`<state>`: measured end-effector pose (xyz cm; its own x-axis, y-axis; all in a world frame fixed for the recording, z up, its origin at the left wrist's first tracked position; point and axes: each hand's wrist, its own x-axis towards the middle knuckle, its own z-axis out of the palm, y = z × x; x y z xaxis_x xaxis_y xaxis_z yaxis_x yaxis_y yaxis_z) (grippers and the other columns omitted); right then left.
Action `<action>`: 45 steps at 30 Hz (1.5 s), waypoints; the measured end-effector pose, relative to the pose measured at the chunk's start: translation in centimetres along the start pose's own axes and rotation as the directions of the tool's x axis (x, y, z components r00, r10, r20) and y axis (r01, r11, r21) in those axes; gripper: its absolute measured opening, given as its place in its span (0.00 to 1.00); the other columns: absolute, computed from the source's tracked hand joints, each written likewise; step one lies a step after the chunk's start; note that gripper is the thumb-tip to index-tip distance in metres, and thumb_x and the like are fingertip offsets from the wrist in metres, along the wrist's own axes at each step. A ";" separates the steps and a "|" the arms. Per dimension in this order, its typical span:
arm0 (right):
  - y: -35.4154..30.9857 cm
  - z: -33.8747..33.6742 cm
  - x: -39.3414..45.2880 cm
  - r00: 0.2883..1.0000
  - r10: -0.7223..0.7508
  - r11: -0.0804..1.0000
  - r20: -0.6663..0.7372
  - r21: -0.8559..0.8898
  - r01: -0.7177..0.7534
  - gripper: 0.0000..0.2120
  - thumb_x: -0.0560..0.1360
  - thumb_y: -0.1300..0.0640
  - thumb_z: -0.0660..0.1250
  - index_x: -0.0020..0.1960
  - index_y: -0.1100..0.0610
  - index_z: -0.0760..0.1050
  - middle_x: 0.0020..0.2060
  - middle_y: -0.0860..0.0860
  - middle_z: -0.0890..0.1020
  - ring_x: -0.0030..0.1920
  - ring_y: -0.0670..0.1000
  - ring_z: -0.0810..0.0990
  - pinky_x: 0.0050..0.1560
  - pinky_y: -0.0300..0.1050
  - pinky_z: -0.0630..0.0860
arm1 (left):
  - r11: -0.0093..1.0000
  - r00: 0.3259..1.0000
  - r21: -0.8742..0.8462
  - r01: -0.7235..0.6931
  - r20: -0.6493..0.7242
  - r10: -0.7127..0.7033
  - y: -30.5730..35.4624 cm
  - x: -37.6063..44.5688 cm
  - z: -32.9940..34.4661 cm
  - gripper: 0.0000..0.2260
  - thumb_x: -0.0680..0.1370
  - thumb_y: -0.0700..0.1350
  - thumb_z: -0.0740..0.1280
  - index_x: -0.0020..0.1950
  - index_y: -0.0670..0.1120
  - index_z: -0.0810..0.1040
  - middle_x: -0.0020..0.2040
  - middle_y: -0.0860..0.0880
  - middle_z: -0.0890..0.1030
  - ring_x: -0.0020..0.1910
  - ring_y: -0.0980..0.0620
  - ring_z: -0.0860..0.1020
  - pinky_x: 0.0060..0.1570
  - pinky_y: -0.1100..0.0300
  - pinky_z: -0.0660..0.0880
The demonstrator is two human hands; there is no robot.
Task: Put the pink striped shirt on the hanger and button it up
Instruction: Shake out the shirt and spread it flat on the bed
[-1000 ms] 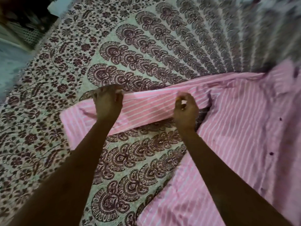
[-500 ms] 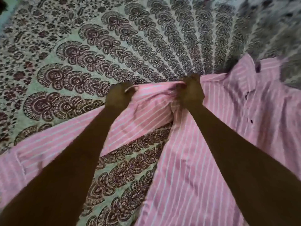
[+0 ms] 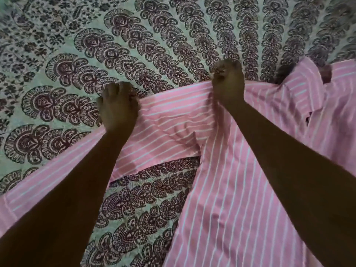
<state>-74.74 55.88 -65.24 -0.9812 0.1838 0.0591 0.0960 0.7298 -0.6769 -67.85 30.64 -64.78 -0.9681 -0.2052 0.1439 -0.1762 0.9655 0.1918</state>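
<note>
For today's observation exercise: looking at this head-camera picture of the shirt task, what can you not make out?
- Hanger: nowhere in the head view.
- Pink striped cotton shirt: body cut off by the right and bottom edges; the forearms cover part.
- Sleeve cuff: cut off at the left edge.
- Fingertips of left hand and right hand: curled into the fabric.
- Buttons near the collar: blurred.

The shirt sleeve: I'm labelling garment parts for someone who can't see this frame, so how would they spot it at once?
Start from the patterned bedspread covering the whole surface, then find the pink striped shirt spread over its right side. The sleeve is the long pink band running from the shirt's shoulder toward the lower left. Unlike the body, it is gripped along its top edge by the left hand and right hand.
</note>
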 end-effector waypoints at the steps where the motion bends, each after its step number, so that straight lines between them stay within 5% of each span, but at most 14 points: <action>1: 0.6 0.1 -1.1 0.999 -0.048 0.999 0.003 -0.005 0.048 0.15 0.70 0.63 0.62 0.56 0.61 0.75 0.58 0.61 0.74 0.53 0.60 0.77 0.53 0.49 0.74 | 0.996 0.998 -0.055 -0.069 -0.017 0.068 0.3 -1.0 -0.1 0.16 0.76 0.47 0.61 0.62 0.45 0.71 0.60 0.39 0.74 0.60 0.40 0.71 0.59 0.45 0.66; 4: 2.1 -0.6 -5.2 0.971 -0.238 0.960 0.025 -0.143 0.239 0.18 0.71 0.56 0.58 0.58 0.62 0.74 0.59 0.63 0.75 0.55 0.62 0.77 0.54 0.55 0.75 | 0.928 0.929 -0.128 -0.350 0.082 0.362 0.4 -4.3 0.4 0.21 0.78 0.53 0.55 0.71 0.49 0.64 0.72 0.43 0.66 0.70 0.44 0.64 0.67 0.48 0.57; 6: 3.4 -1.5 -8.3 0.968 -0.229 0.942 0.104 -0.228 0.247 0.22 0.73 0.50 0.55 0.62 0.60 0.73 0.62 0.62 0.74 0.62 0.60 0.73 0.61 0.57 0.70 | 0.888 0.860 -0.077 -0.454 0.225 0.459 -0.2 -6.7 0.9 0.25 0.78 0.58 0.49 0.74 0.54 0.57 0.76 0.48 0.58 0.74 0.47 0.59 0.70 0.48 0.52; 11: 6.9 -5.5 -15.1 0.985 -0.117 0.873 0.125 -0.459 0.162 0.26 0.76 0.45 0.49 0.70 0.54 0.66 0.70 0.59 0.67 0.69 0.60 0.66 0.68 0.58 0.60 | 0.927 0.878 -0.005 -0.376 0.317 0.358 -1.0 -8.6 0.0 0.28 0.75 0.64 0.44 0.75 0.58 0.52 0.77 0.49 0.53 0.75 0.46 0.54 0.71 0.43 0.48; 15: 8.9 -9.4 -15.7 0.991 -0.002 0.880 0.136 -0.470 0.066 0.29 0.76 0.42 0.45 0.70 0.55 0.65 0.70 0.59 0.67 0.71 0.60 0.64 0.70 0.59 0.57 | 0.930 0.888 -0.055 -0.365 0.280 0.365 2.2 -7.8 -1.8 0.31 0.76 0.63 0.44 0.73 0.48 0.63 0.71 0.41 0.68 0.68 0.39 0.68 0.66 0.40 0.60; 19: 10.5 -13.8 -15.3 0.998 0.049 0.920 0.027 -0.391 -0.034 0.31 0.74 0.43 0.46 0.69 0.58 0.67 0.69 0.59 0.68 0.70 0.58 0.66 0.68 0.55 0.60 | 0.853 0.860 -0.257 -0.455 0.121 0.495 9.4 -7.5 -2.0 0.25 0.78 0.59 0.52 0.68 0.45 0.71 0.55 0.39 0.80 0.55 0.40 0.78 0.56 0.47 0.72; 24: 13.2 -17.7 -12.5 0.997 0.076 0.982 -0.001 -0.171 -0.075 0.23 0.73 0.55 0.57 0.65 0.63 0.68 0.64 0.61 0.72 0.61 0.61 0.73 0.57 0.52 0.72 | 0.825 0.850 -0.292 -0.484 0.067 0.522 19.4 -6.7 0.0 0.23 0.78 0.56 0.51 0.63 0.46 0.75 0.55 0.41 0.81 0.56 0.41 0.77 0.58 0.48 0.72; 29: 12.7 -17.0 -5.6 0.967 0.253 0.961 0.017 0.110 -0.253 0.18 0.77 0.55 0.59 0.65 0.60 0.67 0.59 0.56 0.76 0.59 0.56 0.75 0.59 0.49 0.72 | 0.928 0.931 -0.252 -0.275 0.170 0.322 24.4 -2.8 1.8 0.15 0.77 0.43 0.60 0.63 0.49 0.75 0.61 0.44 0.77 0.61 0.41 0.73 0.60 0.49 0.69; 33: 11.9 -15.2 -0.4 0.920 0.381 0.861 0.091 0.326 -0.389 0.18 0.75 0.49 0.63 0.61 0.57 0.69 0.45 0.50 0.76 0.42 0.52 0.79 0.35 0.39 0.76 | 0.936 0.877 -0.100 -0.339 0.328 0.352 24.6 0.4 2.9 0.20 0.74 0.50 0.68 0.66 0.54 0.73 0.65 0.46 0.74 0.65 0.41 0.69 0.64 0.48 0.64; 35: 12.1 -14.4 1.2 0.921 0.372 0.881 0.114 0.269 -0.389 0.12 0.70 0.47 0.68 0.46 0.56 0.76 0.39 0.53 0.77 0.38 0.56 0.81 0.34 0.44 0.76 | 0.939 0.882 -0.095 -0.332 0.322 0.344 24.2 1.3 3.7 0.19 0.72 0.53 0.70 0.62 0.54 0.76 0.63 0.46 0.76 0.63 0.41 0.71 0.63 0.47 0.65; 37: 12.8 -14.2 2.5 0.921 0.388 0.879 0.046 0.281 -0.384 0.13 0.64 0.47 0.69 0.30 0.54 0.70 0.32 0.56 0.78 0.39 0.62 0.82 0.41 0.56 0.79 | 0.927 0.894 -0.201 -0.318 0.262 0.363 23.9 2.2 4.3 0.14 0.72 0.52 0.71 0.55 0.50 0.80 0.56 0.44 0.80 0.57 0.42 0.76 0.60 0.49 0.70; 41: 14.4 -14.2 4.2 0.907 0.416 0.837 -0.056 0.414 -0.358 0.13 0.60 0.48 0.69 0.26 0.56 0.70 0.23 0.53 0.75 0.32 0.62 0.81 0.33 0.63 0.77 | 0.882 0.887 -0.415 -0.222 0.289 0.359 23.8 4.1 4.3 0.10 0.72 0.49 0.71 0.49 0.46 0.82 0.47 0.42 0.83 0.47 0.44 0.81 0.52 0.53 0.76; 43: 13.6 -13.9 3.9 0.924 0.378 0.867 -0.064 0.373 -0.329 0.06 0.63 0.51 0.68 0.36 0.53 0.76 0.34 0.54 0.79 0.42 0.60 0.82 0.45 0.60 0.78 | 0.885 0.880 -0.403 -0.235 0.298 0.370 23.9 5.0 4.4 0.09 0.71 0.49 0.72 0.48 0.46 0.81 0.46 0.44 0.83 0.48 0.46 0.81 0.53 0.56 0.76; 45: 13.3 -13.0 2.9 0.955 0.295 0.928 -0.003 0.237 -0.286 0.26 0.67 0.53 0.68 0.63 0.58 0.70 0.58 0.59 0.75 0.62 0.59 0.72 0.64 0.53 0.68 | 0.907 0.903 -0.354 -0.227 0.272 0.332 24.3 4.9 4.5 0.09 0.69 0.49 0.72 0.47 0.49 0.79 0.47 0.46 0.83 0.52 0.48 0.79 0.57 0.54 0.73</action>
<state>-74.15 74.64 -64.51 -0.9086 0.3932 -0.1410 0.3300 0.4687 -0.8194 -77.70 53.79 -63.78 -0.9814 0.1788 -0.0705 0.1228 0.8656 0.4854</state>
